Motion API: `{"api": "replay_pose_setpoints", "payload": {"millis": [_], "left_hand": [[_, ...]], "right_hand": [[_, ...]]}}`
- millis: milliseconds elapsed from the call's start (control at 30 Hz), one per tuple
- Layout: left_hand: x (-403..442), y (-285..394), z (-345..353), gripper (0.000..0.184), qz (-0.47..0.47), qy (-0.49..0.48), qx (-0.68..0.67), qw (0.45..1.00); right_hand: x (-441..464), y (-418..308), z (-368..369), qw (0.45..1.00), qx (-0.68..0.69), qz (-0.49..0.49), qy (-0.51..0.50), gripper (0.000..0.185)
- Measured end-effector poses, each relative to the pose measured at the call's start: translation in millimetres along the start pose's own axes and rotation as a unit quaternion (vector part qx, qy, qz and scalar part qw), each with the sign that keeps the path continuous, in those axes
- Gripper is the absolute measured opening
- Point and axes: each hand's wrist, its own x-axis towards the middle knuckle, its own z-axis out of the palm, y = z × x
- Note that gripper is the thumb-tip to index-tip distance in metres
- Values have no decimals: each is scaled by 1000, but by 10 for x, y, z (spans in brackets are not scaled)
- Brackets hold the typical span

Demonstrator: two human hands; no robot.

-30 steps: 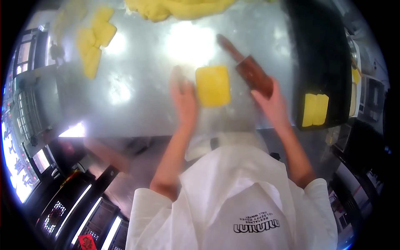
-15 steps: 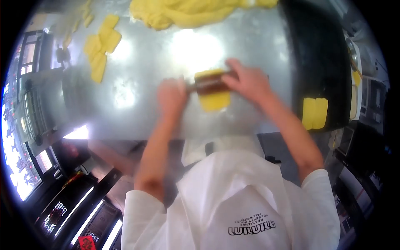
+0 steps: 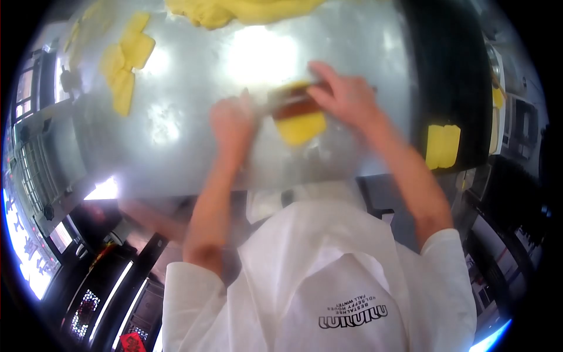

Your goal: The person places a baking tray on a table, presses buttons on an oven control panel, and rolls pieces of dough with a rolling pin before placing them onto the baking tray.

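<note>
A brown rolling pin (image 3: 293, 109) lies across a small flat piece of yellow dough (image 3: 301, 130) on the metal worktop. My left hand (image 3: 233, 124) is closed round the pin's left end, blurred by motion. At the other end my right hand (image 3: 347, 101) grips the pin, its thumb and a finger reaching along the roller. Dough shows both beyond the roller and on my side of it; the strip beneath is hidden.
A large mass of yellow dough (image 3: 234, 12) sits at the worktop's far side. Overlapping flat dough pieces (image 3: 124, 70) lie to the left. Two flat pieces (image 3: 443, 146) rest side by side on the black surface (image 3: 448, 76) at right.
Both hands and the rolling pin have shifted slightly away from me over the dough. The whole view has also moved a little, so the worktop sits higher and further left.
</note>
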Motion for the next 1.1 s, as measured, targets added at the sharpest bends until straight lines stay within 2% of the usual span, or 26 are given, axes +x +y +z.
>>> {"api": "replay_pose_setpoints", "payload": {"millis": [100,233,267,333,367,433,467,500,567,600,700,733,833,933,1033,1100], "left_hand": [[-53,-74,-2,34,28,2,0,1000],[-643,298,-263,37,0,-6,-47,999],[-691,347,-309,38,-11,-12,-67,998],[-519,273,-353,26,-22,-112,-82,990],[-321,211,-345,21,-26,-152,-88,984],[-47,166,-365,16,-55,-39,-207,976],[126,208,-377,16,-80,29,-269,959],[245,253,-366,16,-106,99,-330,933],[319,352,-313,25,-24,21,-284,958],[337,410,-296,30,18,-17,-258,966],[269,677,-196,36,13,-73,-229,970],[281,707,-172,38,-14,-95,-221,970],[292,622,-54,31,1,-153,-199,968],[276,612,-70,25,34,-124,-292,948],[325,856,-665,23,-32,-212,-391,895],[371,940,-1024,23,136,-135,-320,928]], "right_hand": [[-126,-87,-27,999,-27,25,-34,73],[-782,-147,11,987,-62,-143,35,78],[-781,-179,-20,996,-49,-77,-13,79],[-728,-242,-120,993,-20,57,-104,80],[-650,-170,-103,989,65,108,-72,78],[-583,-53,13,947,243,212,-14,72],[-548,-93,-111,888,357,290,-20,60],[-562,-24,-121,876,364,314,21,57],[-684,179,-150,849,374,359,101,51],[-744,253,-147,867,325,352,141,47],[-925,599,-69,909,111,300,265,46],[-954,603,-108,905,99,309,274,48],[-1030,570,-142,888,110,337,294,48],[-1028,510,-138,891,67,319,316,49],[-1022,391,-163,881,65,328,335,48],[-1020,458,-116,883,56,315,344,47]]}}
